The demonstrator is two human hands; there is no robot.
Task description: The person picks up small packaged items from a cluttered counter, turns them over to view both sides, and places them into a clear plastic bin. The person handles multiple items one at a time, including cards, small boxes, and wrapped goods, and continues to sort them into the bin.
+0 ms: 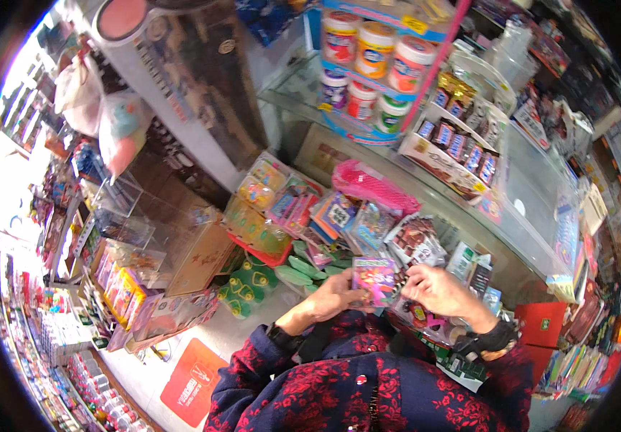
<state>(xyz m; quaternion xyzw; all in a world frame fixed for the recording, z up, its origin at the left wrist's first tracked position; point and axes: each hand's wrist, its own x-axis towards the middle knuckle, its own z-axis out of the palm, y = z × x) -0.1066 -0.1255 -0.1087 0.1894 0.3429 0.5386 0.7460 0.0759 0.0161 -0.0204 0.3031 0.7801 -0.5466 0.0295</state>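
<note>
My left hand (332, 297) is shut on a small pink and purple printed packet (373, 282), with the thumb across its lower left corner. The packet faces up in front of my jacket. Just to its right is my right hand (433, 289), with curled fingers close together; whether something thin is pinched there is too blurred to tell. Beyond the right hand lies a brown and white plastic snack bag (416, 240). Several flat green packets (295, 270) lie past my left hand. Below the right wrist is a clear pack with pink and dark contents (421, 317).
A glass counter (505, 237) bears a box of chocolate bars (445, 154) and a rack of gum tubs (378, 51). A red tray (283, 255) stands ahead. A cardboard box (192, 254) is at left, above an orange-red floor mat (194, 380). Red boxes (542, 324) sit at right.
</note>
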